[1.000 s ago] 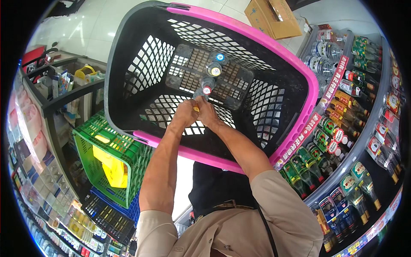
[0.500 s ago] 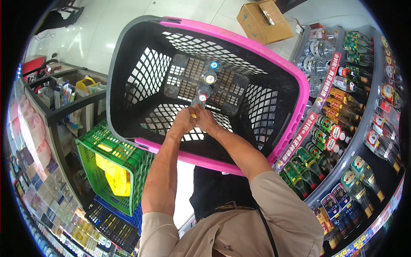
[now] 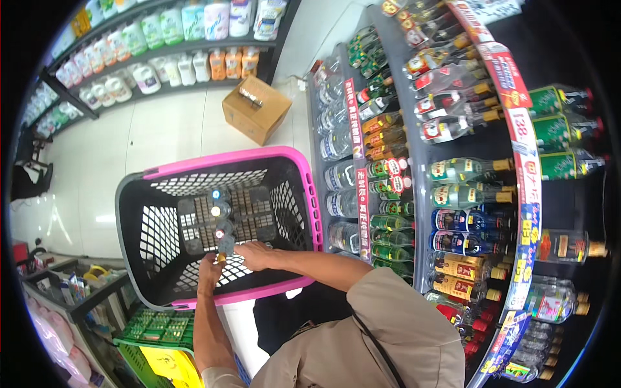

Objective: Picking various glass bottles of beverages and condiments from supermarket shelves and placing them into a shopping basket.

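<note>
A black mesh basket with a pink rim (image 3: 300,174) is in front of me, and both my hands reach into it from its near side. Several bottles stand in a row inside, among them a blue-capped bottle (image 3: 216,194), a yellow-topped bottle (image 3: 217,211) and a red-and-white-capped bottle (image 3: 220,234). Nearest me, a clear glass bottle (image 3: 227,246) has a gold cap. My left hand (image 3: 207,268) is closed at that cap. My right hand (image 3: 256,256) has its fingers curled against the bottle's other side; their tips are partly hidden.
On the right, shelves hold many bottles lying in rows, including green bottles (image 3: 391,223). A cardboard box (image 3: 257,111) sits on the tiled floor beyond the basket. A green crate (image 3: 158,326) with a yellow bag (image 3: 169,365) is at lower left, and shelved white bottles (image 3: 184,69) line the far wall.
My view has swung right, so the basket appears farther left and more of the bottle shelves shows. My hands, together at the bottle before, are now slightly apart around its top.
</note>
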### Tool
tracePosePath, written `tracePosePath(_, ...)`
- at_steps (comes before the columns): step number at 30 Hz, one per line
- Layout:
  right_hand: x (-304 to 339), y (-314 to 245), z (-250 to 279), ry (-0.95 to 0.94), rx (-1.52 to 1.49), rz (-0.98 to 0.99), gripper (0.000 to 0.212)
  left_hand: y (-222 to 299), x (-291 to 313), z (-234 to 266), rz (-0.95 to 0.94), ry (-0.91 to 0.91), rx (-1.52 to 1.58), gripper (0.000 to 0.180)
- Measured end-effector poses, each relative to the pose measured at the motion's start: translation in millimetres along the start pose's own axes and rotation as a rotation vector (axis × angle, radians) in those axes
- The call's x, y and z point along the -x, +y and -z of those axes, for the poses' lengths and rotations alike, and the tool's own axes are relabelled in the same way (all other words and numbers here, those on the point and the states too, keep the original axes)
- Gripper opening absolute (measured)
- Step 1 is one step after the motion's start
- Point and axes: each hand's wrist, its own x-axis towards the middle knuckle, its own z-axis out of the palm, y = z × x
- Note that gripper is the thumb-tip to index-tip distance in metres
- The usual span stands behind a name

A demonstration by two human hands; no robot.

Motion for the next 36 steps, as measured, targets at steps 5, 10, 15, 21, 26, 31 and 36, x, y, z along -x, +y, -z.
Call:
tracePosePath(5,62,-43,58,0.124,-0.183,-0.040,0.030,1,17,20,0.034,0.064,0.096,0.044)
tracePosePath(10,120,-20,106,0.374,-0.262,-0.092,0.032,26,37,26,-0.116,0.151,0.264,0.037)
tracePosePath(15,156,-2,139,0.522,-0.330,-0.184,0.031,49,71,27,-0.179,0.159,0.319,0.031)
tracePosePath(21,186,24,145,0.630,-0.436,-0.196,0.030,69,108,14,-0.305,0.200,0.509,0.028)
tracePosePath(26,211,57,164,0.828,-0.460,-0.163,0.022,100,131,8,-0.241,0.131,0.569,0.028)
tracePosePath(31,223,29,288,1.185,-0.438,-0.081,0.009,97,129,-6,-0.277,0.145,0.542,0.026)
tracePosePath(36,226,67,432,1.626,-0.014,-0.198,0.033,121,129,-22,-0.231,0.100,0.602,0.030)
